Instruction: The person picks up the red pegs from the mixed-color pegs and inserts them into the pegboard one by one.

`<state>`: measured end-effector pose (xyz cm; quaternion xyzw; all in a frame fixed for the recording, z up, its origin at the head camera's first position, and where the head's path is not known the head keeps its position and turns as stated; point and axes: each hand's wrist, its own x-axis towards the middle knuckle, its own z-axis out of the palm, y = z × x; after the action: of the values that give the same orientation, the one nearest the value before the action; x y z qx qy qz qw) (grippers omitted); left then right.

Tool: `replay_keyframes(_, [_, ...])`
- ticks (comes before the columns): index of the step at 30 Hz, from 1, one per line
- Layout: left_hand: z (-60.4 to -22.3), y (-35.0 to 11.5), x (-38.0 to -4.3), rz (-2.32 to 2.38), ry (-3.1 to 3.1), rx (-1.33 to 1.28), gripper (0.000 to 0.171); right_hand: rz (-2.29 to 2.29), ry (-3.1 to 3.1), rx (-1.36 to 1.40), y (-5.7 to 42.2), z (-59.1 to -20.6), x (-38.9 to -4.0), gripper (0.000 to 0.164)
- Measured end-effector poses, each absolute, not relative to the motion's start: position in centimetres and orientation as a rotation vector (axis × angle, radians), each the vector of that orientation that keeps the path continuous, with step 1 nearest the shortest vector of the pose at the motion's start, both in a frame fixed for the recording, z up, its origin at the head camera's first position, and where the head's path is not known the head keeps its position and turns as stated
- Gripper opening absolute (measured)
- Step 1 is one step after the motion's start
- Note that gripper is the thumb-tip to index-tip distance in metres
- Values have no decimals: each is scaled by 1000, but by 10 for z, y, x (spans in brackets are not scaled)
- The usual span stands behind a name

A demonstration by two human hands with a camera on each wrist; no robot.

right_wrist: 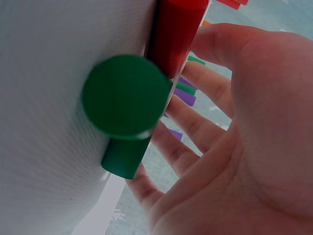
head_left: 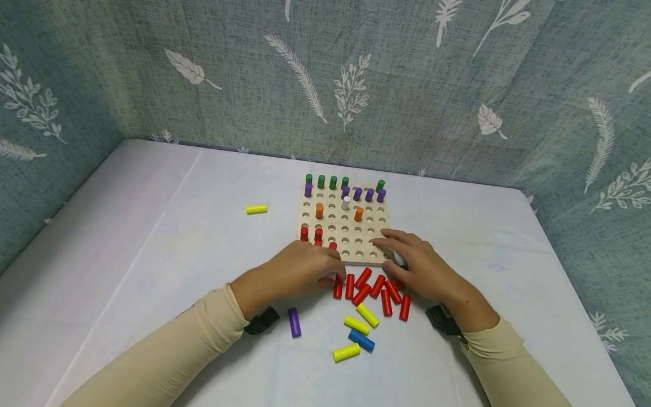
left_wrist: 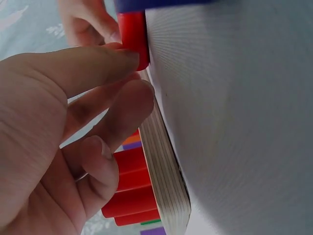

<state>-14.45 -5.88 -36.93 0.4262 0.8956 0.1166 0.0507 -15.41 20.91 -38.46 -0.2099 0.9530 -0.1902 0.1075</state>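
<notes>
Across the middle of the white table (head_left: 152, 237) lies a pale wooden pegboard (head_left: 365, 247) with rows of round holes, its far rows carrying green pegs (head_left: 333, 182) and purple pegs (head_left: 369, 195), its near left corner a cluster of standing red pegs (head_left: 318, 235). At the near right corner is the right hand (head_left: 419, 268), fingers spread, gripping nothing that shows; light pressure there would probably steady the board, though I cannot tell how hard it presses. Apart from it, the left hand (head_left: 307, 268) appears to pinch the end of a red peg (left_wrist: 134, 34) just off the board's near edge; whether that peg is lifted clear of the table I cannot tell. Holding it by one end should leave the other free to enter a hole, and turning it upright before lowering ought to keep it from catching on the rim. The lower fingers are best kept off the standing pegs, which could be knocked. Loose red pegs (head_left: 386, 303) crowd between the hands, so taking from the outside of the group seems cleanest; yellow pegs (head_left: 346, 353) and a blue peg (head_left: 361, 340) lie nearer the person.
</notes>
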Motion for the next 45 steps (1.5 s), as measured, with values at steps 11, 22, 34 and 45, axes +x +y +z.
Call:
replay_keyframes(11, [-372, -58, -145, 325, 2710, 1249, 19, -555, 2807, -605, 209, -386, -154, 54])
replay_keyframes(22, [-372, -58, -145, 358, 2721, 1232, 18, -553, 2811, -610, 209, -386, -154, 54])
replay_keyframes(34, [-363, -59, -145, 498, 2789, 1270, 16, -566, 2810, -629, 209, -385, -154, 54])
replay_keyframes(45, [-357, -63, -145, 538, 2951, 1300, 17, -554, 2812, -638, 209, -385, -154, 54])
